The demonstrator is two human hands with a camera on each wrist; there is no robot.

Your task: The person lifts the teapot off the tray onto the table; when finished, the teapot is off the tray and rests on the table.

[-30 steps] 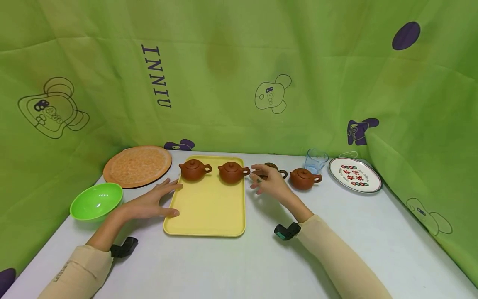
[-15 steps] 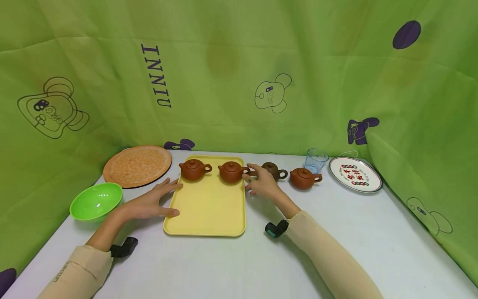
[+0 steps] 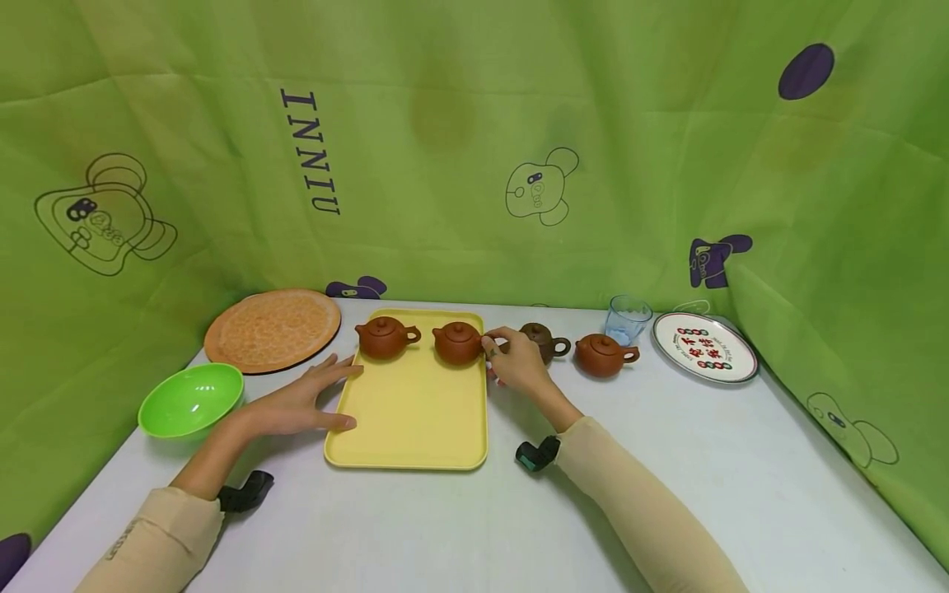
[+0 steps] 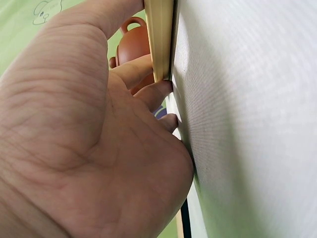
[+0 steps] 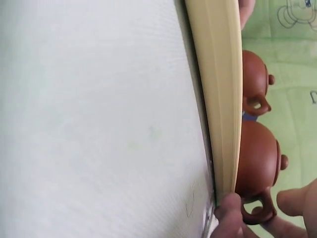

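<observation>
In the head view, a yellow tray (image 3: 415,420) lies on the white table with two reddish-brown clay teapots near its far end. My left hand (image 3: 292,403) rests along the tray's left edge, thumb and fingers spread, fingertips touching the rim. At the tray's right edge my right hand (image 3: 522,362) pinches the handle of the right-hand teapot (image 3: 457,343). The right wrist view shows that handle (image 5: 260,208) between thumb and fingers, with another finger against the tray's side wall (image 5: 220,109). The left-hand teapot (image 3: 383,338) stands untouched, its handle pointing right.
Right of the tray stand a dark brown teapot (image 3: 547,339), partly behind my right hand, and another reddish-brown teapot (image 3: 604,357). A blue glass (image 3: 627,319) and a patterned plate (image 3: 704,347) are farther right. A green bowl (image 3: 194,399) and round orange board (image 3: 274,329) lie left.
My right hand has moved left from in front of the dark teapot to the handle of the right-hand teapot on the tray, which has shifted very slightly. My left hand has stayed put.
</observation>
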